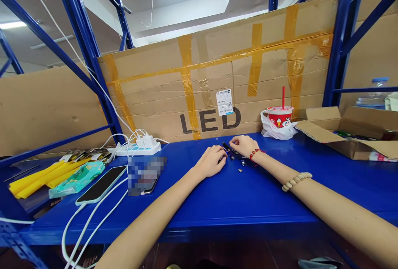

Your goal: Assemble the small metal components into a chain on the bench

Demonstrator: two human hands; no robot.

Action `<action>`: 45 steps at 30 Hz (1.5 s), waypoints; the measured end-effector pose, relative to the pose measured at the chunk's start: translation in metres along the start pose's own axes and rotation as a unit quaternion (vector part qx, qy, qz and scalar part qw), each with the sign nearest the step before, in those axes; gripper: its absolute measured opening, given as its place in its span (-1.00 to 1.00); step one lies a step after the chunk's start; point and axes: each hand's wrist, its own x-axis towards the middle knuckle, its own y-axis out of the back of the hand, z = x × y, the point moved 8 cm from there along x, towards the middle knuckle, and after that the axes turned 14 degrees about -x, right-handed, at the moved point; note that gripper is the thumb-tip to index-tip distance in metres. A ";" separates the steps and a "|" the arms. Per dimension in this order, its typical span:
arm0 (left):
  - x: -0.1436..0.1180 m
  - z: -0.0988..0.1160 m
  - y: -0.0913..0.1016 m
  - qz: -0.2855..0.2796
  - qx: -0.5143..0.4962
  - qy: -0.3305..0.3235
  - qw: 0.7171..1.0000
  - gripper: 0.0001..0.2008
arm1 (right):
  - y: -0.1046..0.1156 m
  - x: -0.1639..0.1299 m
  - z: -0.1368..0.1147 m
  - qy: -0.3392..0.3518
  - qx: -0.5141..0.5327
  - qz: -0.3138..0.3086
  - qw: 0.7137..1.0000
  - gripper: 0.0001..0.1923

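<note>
Left hand [212, 162] loosely curled over dark piece [220, 159] (right hand [244, 145] likewise curled).

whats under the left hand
Under the left hand is the flat, glossy blue tabletop. Part of a small black piece shows at its fingers; the rest of that piece, and whatever lies beneath the palm, is covered.

Two phones [101, 185] [150, 186] lie toward the tabletop's [264, 194] left edge — one power strip [139, 149] and one cup [279, 115] line the back, two hands [212, 161] [244, 145] between.
</note>
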 end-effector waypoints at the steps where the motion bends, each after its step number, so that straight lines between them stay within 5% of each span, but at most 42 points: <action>1: 0.000 0.000 0.000 0.001 0.001 0.000 1.000 -0.81 | 0.001 0.000 0.001 -0.002 -0.001 0.004 1.000 -0.74; 37: -0.001 -0.003 0.004 0.037 0.040 0.004 0.998 -0.83 | 0.016 -0.015 -0.020 0.033 -0.040 0.009 0.999 -0.77; 41: -0.003 -0.014 0.014 0.073 0.098 0.044 0.992 -0.77 | 0.018 -0.010 -0.006 -0.013 -0.103 0.014 0.994 -0.76; 45: -0.012 -0.042 0.031 0.131 0.121 0.170 0.969 -0.72 | 0.020 -0.009 0.008 -0.055 -0.156 0.000 0.986 -0.73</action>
